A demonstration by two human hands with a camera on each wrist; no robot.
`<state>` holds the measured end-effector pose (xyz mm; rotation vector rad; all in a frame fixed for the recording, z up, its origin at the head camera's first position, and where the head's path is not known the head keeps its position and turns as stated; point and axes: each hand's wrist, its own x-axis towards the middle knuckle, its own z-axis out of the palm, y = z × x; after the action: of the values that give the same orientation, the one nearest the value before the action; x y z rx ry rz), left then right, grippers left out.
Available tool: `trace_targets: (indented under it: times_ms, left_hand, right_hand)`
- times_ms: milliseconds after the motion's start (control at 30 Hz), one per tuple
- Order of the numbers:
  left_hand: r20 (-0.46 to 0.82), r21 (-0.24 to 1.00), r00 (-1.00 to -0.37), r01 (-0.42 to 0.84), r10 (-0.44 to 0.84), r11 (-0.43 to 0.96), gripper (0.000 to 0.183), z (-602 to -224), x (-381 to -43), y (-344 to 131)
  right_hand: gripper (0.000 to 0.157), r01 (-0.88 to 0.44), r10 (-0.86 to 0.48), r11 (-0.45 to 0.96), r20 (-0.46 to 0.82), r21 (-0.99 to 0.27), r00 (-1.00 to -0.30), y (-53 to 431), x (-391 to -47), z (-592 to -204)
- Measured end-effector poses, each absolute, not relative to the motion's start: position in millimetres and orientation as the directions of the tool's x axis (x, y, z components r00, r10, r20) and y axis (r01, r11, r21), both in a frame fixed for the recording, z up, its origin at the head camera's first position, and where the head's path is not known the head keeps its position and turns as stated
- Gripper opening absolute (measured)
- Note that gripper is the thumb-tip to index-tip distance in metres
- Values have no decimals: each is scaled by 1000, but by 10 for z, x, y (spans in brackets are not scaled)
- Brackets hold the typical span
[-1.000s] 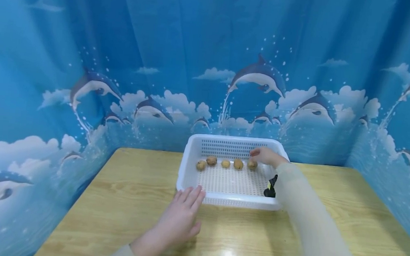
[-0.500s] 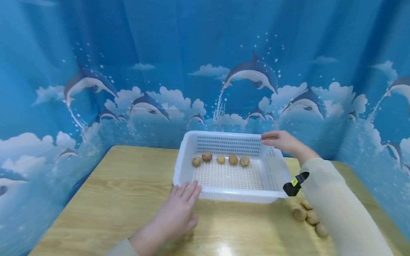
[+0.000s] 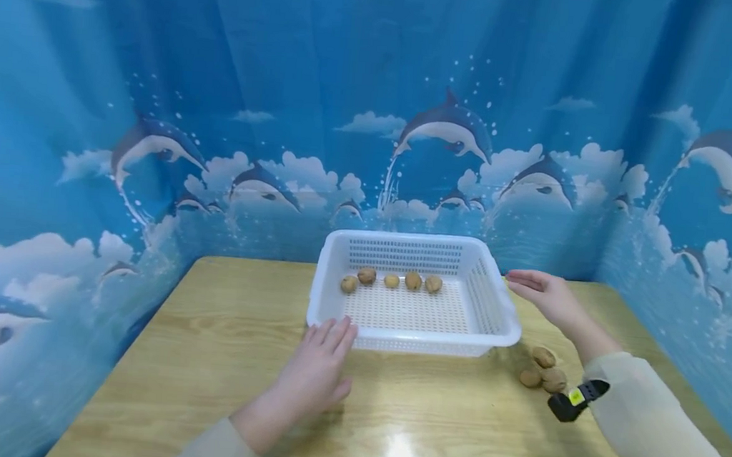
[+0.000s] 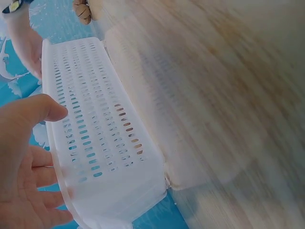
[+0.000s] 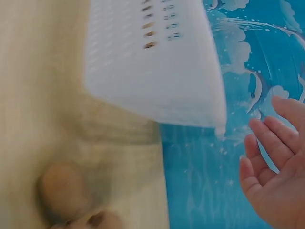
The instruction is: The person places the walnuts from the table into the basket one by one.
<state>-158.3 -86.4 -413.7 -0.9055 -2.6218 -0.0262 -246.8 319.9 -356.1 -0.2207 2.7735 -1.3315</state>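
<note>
A white plastic basket [image 3: 499,337] stands on the table, and several walnuts [image 3: 413,281] lie in a loose row across its floor. At the basket's front left corner my left hand [image 3: 315,368] touches the rim with its fingers extended; in the left wrist view the thumb [image 4: 50,108] lies in front of the slotted wall. My right hand [image 3: 548,297] is raised just right of the basket, with nothing in it. The right wrist view shows its fingers [image 5: 271,143] loosely bent and apart from the basket. Nearer the right forearm, more walnuts [image 3: 553,379] lie together on the table.
The wooden table [image 3: 234,347] extends on both sides of the basket. A blue curtain [image 3: 323,110] printed with dolphins hangs behind the table and along both sides. A black device with a yellow mark [image 3: 575,399] is strapped to the right wrist.
My right hand has let go of a walnut in the basket, risen over the right rim and moved out to the right. The left hand stays at the front left corner.
</note>
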Motion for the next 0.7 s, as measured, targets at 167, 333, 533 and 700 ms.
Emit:
trace_targets:
  times_ms: [167,333,533,700]
  left_hand:
    - [342,-81,-732,602,589,794,80,-4115,-1582,-862]
    - [343,-82,-734,598,586,797,80,-4122,-1587,-875]
    - [359,-106,-721,600,594,793,81,-4123,-1586,-876]
    - [376,-96,-713,606,592,790,81,-4133,-1584,-873]
  right_hand:
    - [70,-108,-139,607,29,-787,-990,3362,-2250,-3680]
    - [59,-145,-155,631,59,-762,-986,3499,-2072,-3773]
    - [56,-111,-157,672,5,-732,-988,3665,-1882,-3941]
    - [56,-84,-128,687,-7,-722,-992,3736,-1722,-4081]
